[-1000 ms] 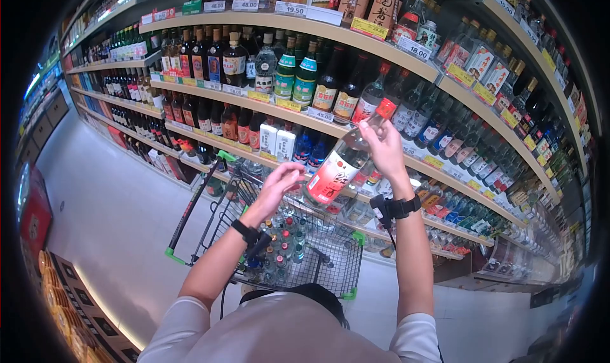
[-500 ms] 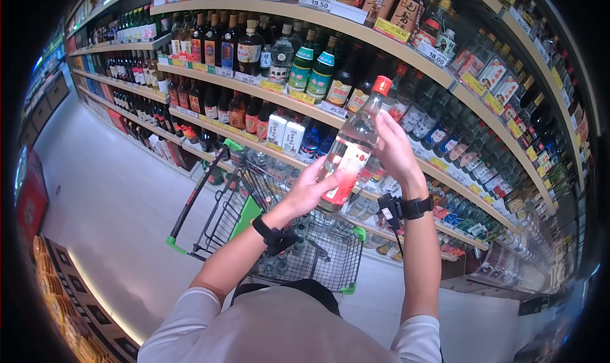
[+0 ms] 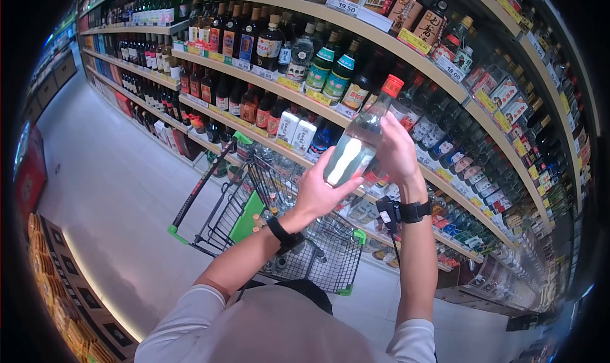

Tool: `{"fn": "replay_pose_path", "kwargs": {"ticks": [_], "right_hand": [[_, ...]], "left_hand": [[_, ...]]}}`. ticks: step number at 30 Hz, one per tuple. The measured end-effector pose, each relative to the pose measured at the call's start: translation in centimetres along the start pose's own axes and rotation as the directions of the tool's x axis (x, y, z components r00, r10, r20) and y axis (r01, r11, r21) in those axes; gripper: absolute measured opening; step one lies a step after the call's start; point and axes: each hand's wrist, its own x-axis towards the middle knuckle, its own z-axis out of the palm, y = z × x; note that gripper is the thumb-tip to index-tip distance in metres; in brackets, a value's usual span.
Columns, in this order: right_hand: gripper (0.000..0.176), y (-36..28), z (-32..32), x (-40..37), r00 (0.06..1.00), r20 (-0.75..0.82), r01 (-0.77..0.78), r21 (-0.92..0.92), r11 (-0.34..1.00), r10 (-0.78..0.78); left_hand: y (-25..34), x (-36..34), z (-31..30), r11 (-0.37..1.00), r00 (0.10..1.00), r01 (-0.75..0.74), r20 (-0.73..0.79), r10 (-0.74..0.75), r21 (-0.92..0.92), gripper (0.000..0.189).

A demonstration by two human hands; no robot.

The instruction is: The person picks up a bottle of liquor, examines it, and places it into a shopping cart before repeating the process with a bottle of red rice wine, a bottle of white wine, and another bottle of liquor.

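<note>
A clear glass liquor bottle (image 3: 356, 144) with a red cap is held tilted in front of the shelves, its cap pointing up and to the right. My left hand (image 3: 319, 190) is closed around the bottle's lower end, thumb across the bottom. Near the neck and shoulder, my right hand (image 3: 399, 148) grips it from the right side. Glare whitens the face turned toward me, so no label text can be read. Below the bottle stands a wire shopping cart (image 3: 327, 264) with green corners and several bottles inside, partly hidden by my left forearm.
Curved store shelves (image 3: 254, 74) packed with liquor bottles and price tags run across the front and right. The cart's handle (image 3: 200, 188) juts to the left. A display of packaged goods (image 3: 54, 287) stands at lower left, beside the pale floor (image 3: 121, 198).
Both hands have turned the bottle about its length; the red-and-white label that faced me is now mostly out of sight. The view has shifted slightly, moving the shelves rightward and down.
</note>
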Motion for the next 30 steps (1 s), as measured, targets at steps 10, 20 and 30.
{"fn": "replay_pose_path", "kwargs": {"ticks": [10, 20, 30], "right_hand": [[0.053, -0.4, 0.2, 1.1, 0.994, 0.003, -0.11, 0.109, 0.988, 0.111], [0.046, -1.0, -0.2, 2.0, 0.999, -0.011, -0.03, 0.053, 0.998, 0.031], [0.04, -1.4, 0.7, 1.1, 0.92, -0.223, 0.223, -0.374, 0.9, -0.321]], "left_hand": [[0.8, 0.7, -0.1, 0.292, 0.749, 0.656, 0.647, -0.143, -0.696, 0.078], [1.9, 2.3, 0.5, -0.217, 0.663, 0.742, 0.743, 0.095, -0.634, 0.091], [-1.3, 3.2, 0.2, 0.815, 0.953, 0.24, 0.287, -0.095, -0.527, 0.071]]}}
